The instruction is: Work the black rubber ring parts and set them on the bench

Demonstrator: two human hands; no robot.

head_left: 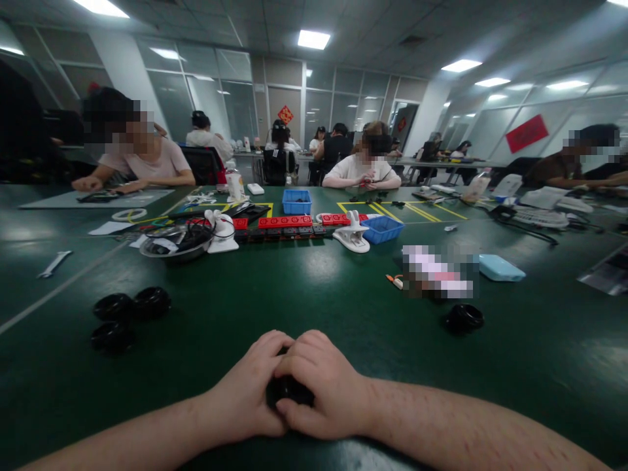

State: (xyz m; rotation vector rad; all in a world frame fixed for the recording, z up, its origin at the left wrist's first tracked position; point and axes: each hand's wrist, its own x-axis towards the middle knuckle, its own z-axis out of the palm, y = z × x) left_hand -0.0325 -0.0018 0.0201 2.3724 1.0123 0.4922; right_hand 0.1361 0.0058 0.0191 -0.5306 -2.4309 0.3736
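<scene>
A glossy black round part [290,391] is cupped between my two hands near the front of the table. My left hand [255,386] wraps round it from the left. My right hand [324,384] closes over its top and right side, fingers curled and thumb in front. Most of the part is hidden by the fingers. To the left, a group of three similar black ring-like parts [152,302] lies on the table, and one more black ring-like part [465,318] sits to the right.
Across the green table [206,294] runs a row of red and black blocks [284,222], with a white clamp [352,232], blue bins [297,201] and a bowl of cables [176,242]. A wrench [55,264] lies left, a light-blue case [501,267] right. People work opposite.
</scene>
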